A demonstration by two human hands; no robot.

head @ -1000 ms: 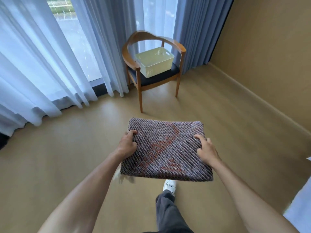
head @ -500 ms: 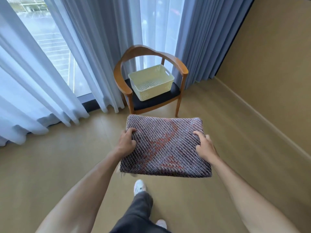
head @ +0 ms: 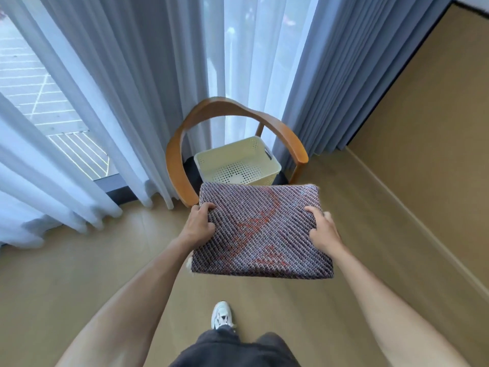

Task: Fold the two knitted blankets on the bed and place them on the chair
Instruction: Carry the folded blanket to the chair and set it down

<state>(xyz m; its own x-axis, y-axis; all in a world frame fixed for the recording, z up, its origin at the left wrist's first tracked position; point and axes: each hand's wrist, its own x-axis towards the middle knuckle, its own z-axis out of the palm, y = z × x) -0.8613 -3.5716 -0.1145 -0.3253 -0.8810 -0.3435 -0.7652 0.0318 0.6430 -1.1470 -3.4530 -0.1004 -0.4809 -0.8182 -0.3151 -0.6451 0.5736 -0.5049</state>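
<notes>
Both bare forearms extended forward, roughly level, converging slightly. Left hand (head: pixel 199 224) clamped on the left edge of the folded knitted blanket (head: pixel 260 230), thumb on top, fingers under. Right hand (head: pixel 323 229) gripping the right edge likewise, thumb over. 1 white-shoed foot (head: pixel 221 317) forward below.

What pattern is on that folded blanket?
Diagonal purple-grey knit ribs with orange-red patches on the folded blanket, seen clearly in the head view.

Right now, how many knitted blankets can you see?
1. The folded blanket is held between the left hand and right hand, in front of the chair. The basket on the chair looks empty. A second blanket isn't in view.
</notes>
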